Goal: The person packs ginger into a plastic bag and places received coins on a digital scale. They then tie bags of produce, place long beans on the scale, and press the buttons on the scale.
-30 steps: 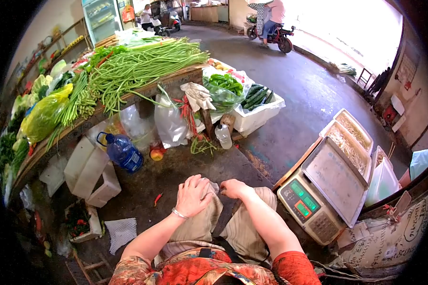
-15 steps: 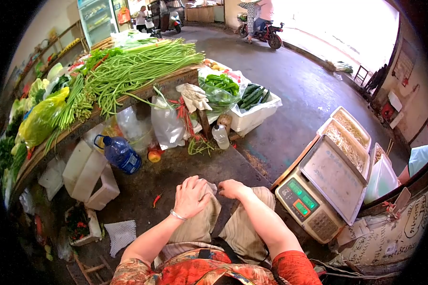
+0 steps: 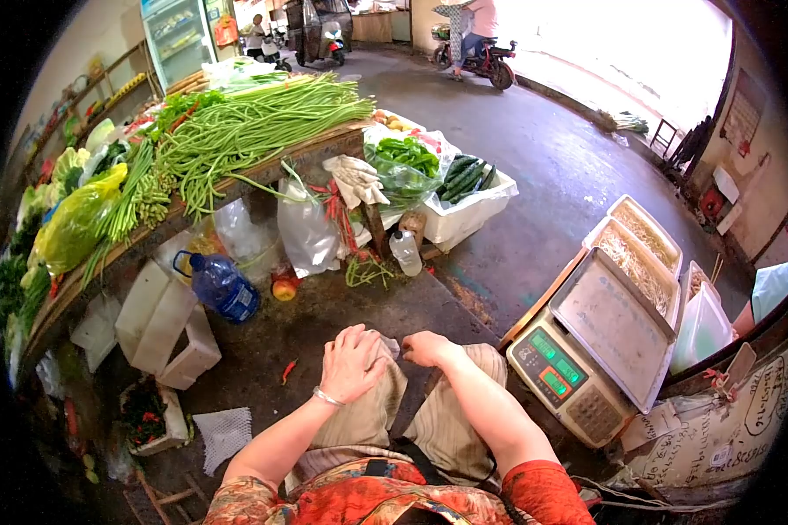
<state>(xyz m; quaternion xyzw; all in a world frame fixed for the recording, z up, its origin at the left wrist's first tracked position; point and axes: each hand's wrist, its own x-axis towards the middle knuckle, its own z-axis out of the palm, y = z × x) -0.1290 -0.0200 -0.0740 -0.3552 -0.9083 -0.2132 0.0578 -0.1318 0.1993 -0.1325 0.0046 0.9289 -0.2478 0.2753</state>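
Note:
My left hand [image 3: 352,363] lies palm down on my left knee, fingers stretched forward over the beige striped trousers [image 3: 356,418], with a bracelet at the wrist. At the inner side of my other knee is my right hand [image 3: 425,348], its fingers curled in; what they hold, if anything, is hidden. A digital scale [image 3: 547,376] with a bare metal tray [image 3: 615,328] stands to the right of my knees. On the floor ahead lies a red chili [image 3: 289,371].
Long beans [image 3: 271,122] cover the table [image 3: 324,147] ahead at left. Below it are a blue bottle [image 3: 223,284] and foam boxes [image 3: 162,319]. Cucumbers [image 3: 466,179] fill a white box. Sprout trays [image 3: 632,262] stand beyond the scale. A co-worker's sleeve [image 3: 770,289] shows at far right; people are near scooters behind.
The view has shifted slightly to the right. A covered three-wheeler and scooter in the background have moved right. My hands have stayed on my knees.

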